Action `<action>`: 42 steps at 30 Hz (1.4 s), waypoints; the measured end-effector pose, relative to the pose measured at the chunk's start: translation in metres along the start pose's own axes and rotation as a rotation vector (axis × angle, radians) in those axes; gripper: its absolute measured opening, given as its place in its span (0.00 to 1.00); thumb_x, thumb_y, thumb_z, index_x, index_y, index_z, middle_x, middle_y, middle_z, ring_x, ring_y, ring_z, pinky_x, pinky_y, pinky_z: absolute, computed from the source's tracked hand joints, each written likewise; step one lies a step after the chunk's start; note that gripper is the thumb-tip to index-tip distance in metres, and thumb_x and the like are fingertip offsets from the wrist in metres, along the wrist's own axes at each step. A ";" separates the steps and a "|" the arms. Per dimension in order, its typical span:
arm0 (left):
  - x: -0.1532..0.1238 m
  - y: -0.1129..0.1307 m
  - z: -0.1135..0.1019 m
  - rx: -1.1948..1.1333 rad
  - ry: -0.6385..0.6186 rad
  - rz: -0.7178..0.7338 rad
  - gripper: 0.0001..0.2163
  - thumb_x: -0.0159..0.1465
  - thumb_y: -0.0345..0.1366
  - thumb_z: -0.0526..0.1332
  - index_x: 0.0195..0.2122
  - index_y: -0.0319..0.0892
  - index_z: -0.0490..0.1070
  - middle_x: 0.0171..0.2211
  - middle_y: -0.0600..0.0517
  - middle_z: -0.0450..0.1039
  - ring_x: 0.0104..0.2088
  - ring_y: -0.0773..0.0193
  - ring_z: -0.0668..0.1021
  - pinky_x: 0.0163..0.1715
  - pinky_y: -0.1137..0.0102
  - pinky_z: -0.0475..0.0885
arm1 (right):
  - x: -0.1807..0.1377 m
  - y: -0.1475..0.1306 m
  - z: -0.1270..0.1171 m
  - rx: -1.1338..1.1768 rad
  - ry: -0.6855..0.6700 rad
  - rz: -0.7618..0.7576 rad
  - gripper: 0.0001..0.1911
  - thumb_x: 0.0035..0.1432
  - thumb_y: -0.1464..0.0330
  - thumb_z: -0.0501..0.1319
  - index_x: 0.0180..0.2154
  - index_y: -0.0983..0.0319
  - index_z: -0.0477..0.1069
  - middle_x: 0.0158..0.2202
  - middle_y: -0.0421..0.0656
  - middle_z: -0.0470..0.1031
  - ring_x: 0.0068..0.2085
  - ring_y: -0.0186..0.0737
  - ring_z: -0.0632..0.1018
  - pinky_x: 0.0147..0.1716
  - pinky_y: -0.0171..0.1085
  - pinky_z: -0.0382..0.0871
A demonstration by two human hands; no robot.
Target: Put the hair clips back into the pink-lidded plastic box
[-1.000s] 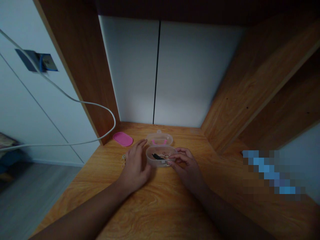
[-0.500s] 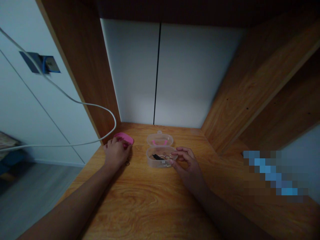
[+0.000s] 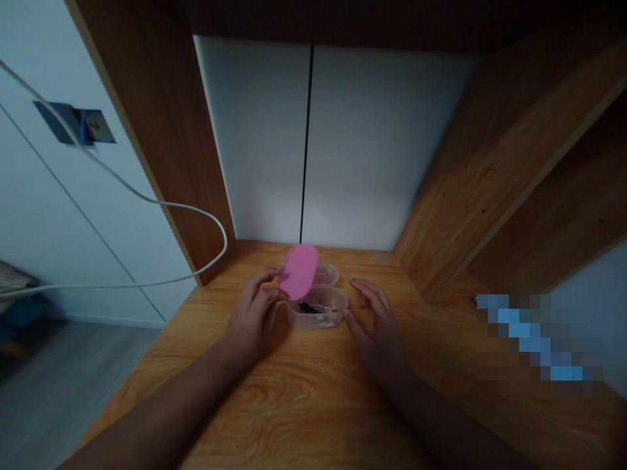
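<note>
L hand (image 3: pixel 252 313) pinches pink lid (image 3: pixel 298 271), tilted over clear box (image 3: pixel 318 308) | R hand (image 3: pixel 375 321) fingers spread, beside box

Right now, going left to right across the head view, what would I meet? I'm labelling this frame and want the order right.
Wall socket → left hand, holding the pink lid → clear box → right hand.
</note>
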State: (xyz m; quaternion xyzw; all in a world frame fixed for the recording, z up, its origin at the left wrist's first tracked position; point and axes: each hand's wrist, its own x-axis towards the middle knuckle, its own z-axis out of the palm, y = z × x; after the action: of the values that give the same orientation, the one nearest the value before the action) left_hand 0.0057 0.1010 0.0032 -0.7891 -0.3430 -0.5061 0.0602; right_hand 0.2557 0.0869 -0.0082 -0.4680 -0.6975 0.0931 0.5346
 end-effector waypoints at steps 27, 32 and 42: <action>-0.009 0.017 0.001 -0.182 -0.191 0.071 0.09 0.67 0.31 0.60 0.46 0.43 0.60 0.60 0.37 0.56 0.63 0.48 0.64 0.59 0.52 0.67 | 0.000 -0.002 -0.005 0.206 -0.042 -0.078 0.05 0.62 0.70 0.64 0.38 0.53 0.73 0.51 0.43 0.69 0.54 0.44 0.73 0.54 0.46 0.67; -0.005 0.013 0.005 -0.109 -0.192 -0.108 0.07 0.69 0.29 0.56 0.47 0.44 0.64 0.58 0.41 0.63 0.59 0.53 0.69 0.57 0.55 0.69 | 0.002 -0.001 -0.003 0.117 -0.013 0.008 0.01 0.59 0.66 0.67 0.34 0.55 0.75 0.44 0.44 0.68 0.49 0.45 0.73 0.49 0.45 0.69; -0.004 0.011 0.007 -0.175 -0.249 -0.192 0.04 0.68 0.29 0.57 0.42 0.43 0.69 0.56 0.42 0.66 0.58 0.55 0.71 0.57 0.57 0.69 | 0.002 0.006 0.000 0.062 -0.111 0.124 0.03 0.59 0.64 0.65 0.34 0.57 0.76 0.44 0.45 0.70 0.49 0.48 0.74 0.51 0.48 0.69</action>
State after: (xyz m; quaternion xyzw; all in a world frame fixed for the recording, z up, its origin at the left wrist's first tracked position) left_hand 0.0168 0.0940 -0.0014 -0.8116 -0.3761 -0.4357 -0.1001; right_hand 0.2592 0.0917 -0.0101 -0.4876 -0.6925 0.1736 0.5026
